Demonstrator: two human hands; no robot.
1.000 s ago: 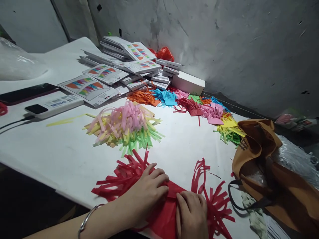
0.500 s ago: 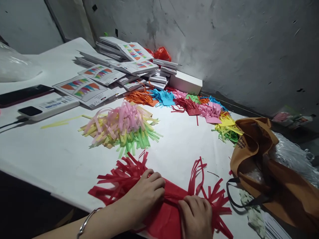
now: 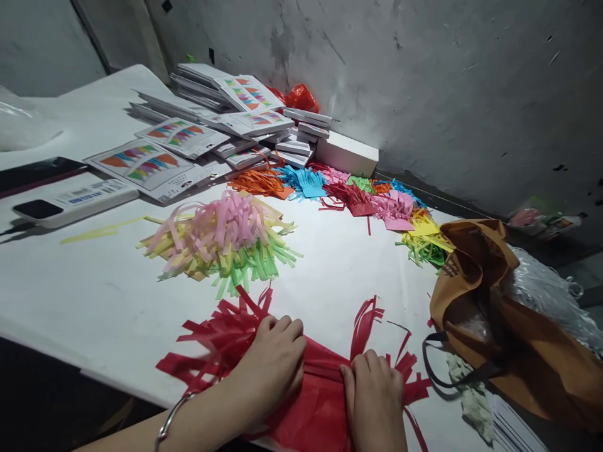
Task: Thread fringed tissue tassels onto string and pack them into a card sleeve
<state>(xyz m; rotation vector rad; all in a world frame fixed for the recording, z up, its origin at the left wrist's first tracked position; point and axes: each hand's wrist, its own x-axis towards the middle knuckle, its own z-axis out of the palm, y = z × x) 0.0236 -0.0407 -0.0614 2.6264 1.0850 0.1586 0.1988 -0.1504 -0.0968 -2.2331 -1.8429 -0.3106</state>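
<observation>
A red sheet of tissue paper point(image 3: 306, 417) with fringed ends lies at the table's near edge, a fold running across its middle. My left hand point(image 3: 277, 358) is closed on the fold at the left, its fingers curled over the paper. At the right end of that fold, my right hand point(image 3: 374, 395) grips the red paper with bent fingers. Red strips fan out beyond both hands. Above the left hand lies a heap of pink, yellow and green fringed tissue paper point(image 3: 235, 229). Both sets of fingertips are partly hidden by the knuckles.
Stacked printed packets point(image 3: 146, 163) cover the back left, with a white box point(image 3: 348, 154) beside them. Coloured tassel bundles point(image 3: 351, 198) curve along the wall side. A brown bag point(image 3: 475, 295) stands at right; a white power bank point(image 3: 75, 201) and a dark phone point(image 3: 42, 176) lie left.
My right hand has shifted slightly up along the red paper, and the fold between the hands looks straighter. The red strips at right have moved. The whole view has shifted a little.
</observation>
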